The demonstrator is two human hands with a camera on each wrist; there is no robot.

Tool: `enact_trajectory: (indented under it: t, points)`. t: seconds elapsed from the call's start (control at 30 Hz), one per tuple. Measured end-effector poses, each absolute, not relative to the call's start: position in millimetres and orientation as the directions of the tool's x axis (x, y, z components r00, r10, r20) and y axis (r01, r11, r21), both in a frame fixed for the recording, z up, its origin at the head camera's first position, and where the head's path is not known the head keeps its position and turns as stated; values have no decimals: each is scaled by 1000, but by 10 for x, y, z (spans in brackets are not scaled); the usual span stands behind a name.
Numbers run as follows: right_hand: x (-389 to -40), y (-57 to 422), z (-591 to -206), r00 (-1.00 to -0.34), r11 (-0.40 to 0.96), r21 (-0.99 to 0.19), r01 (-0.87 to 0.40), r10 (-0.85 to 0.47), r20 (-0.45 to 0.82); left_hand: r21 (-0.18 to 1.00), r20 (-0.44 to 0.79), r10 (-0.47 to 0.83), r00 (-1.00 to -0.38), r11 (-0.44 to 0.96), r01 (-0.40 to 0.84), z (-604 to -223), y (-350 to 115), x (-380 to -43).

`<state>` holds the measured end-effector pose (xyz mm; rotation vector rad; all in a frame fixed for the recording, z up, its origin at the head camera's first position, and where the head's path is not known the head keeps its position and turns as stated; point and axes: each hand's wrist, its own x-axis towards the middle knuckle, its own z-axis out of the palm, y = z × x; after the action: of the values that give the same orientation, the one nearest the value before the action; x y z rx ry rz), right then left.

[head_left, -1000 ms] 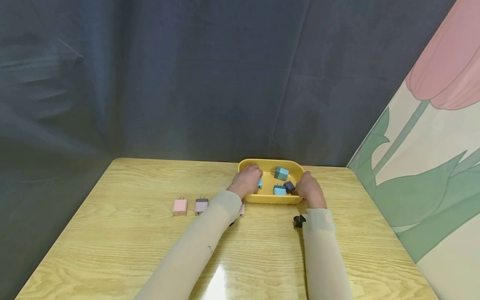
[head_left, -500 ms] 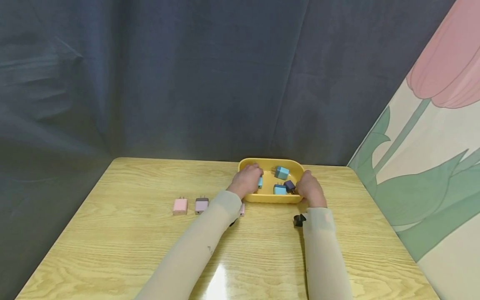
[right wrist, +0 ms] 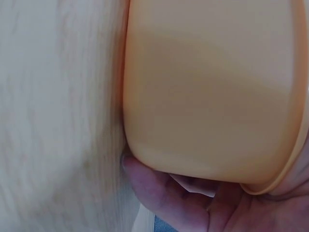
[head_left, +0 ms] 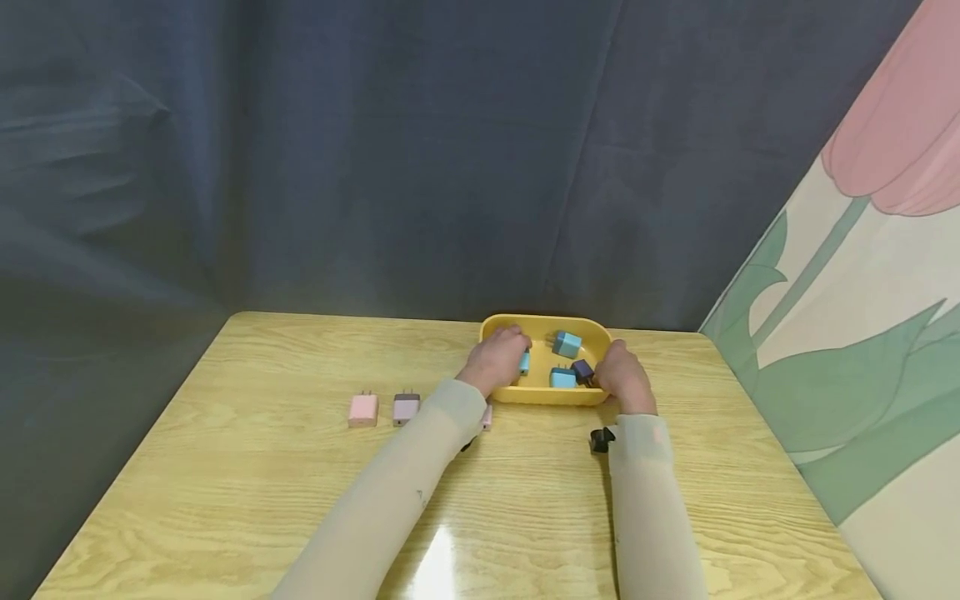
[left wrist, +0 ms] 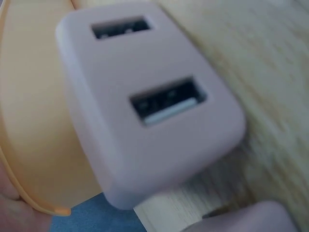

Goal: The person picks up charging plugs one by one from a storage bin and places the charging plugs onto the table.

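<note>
A yellow tray (head_left: 547, 396) stands at the back of the table, with several wall chargers inside. My left hand (head_left: 495, 360) reaches over its left rim, right beside a light-blue charger (head_left: 524, 364); its fingertips are hidden, so I cannot tell whether they hold it. My right hand (head_left: 624, 377) grips the tray's right end; in the right wrist view its fingers (right wrist: 164, 200) curl round the outer wall (right wrist: 207, 96). Two more blue chargers (head_left: 567, 344) and a dark one (head_left: 582, 372) lie in the tray. A pale pinkish charger (left wrist: 159, 140) with two ports fills the left wrist view.
A pink charger (head_left: 363, 412) and a lilac, dark-topped one (head_left: 406, 409) stand left of the tray, prongs pointing back. Another (head_left: 487, 417) is partly hidden by my left sleeve (head_left: 397, 483). A dark curtain (head_left: 420, 167) hangs behind the table; a flower-patterned panel (head_left: 862, 375) rises at right.
The head view has shifted slightly. Both hands, the tray and the chargers keep their places relative to each other.
</note>
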<state>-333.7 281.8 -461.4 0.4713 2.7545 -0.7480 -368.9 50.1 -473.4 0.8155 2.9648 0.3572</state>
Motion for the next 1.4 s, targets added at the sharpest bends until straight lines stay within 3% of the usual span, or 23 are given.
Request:
enact_trajectory:
  t: [0.33,0.8,1.4]
  points:
    - [-3370,2830,-4637,-913,813,-444,377,246,-324,130,114,537,-836,826,549,-4657,544,-3632]
    - [-3362,2813,-4632,-917,811,-453,369,240,-318,167,185,543,-819,804,570,-4369,294,-3438]
    - [-3366,2867,-4618,-914,810,-449,379,249,-321,241,277,543,-792,759,605,-4197,-421,-2818]
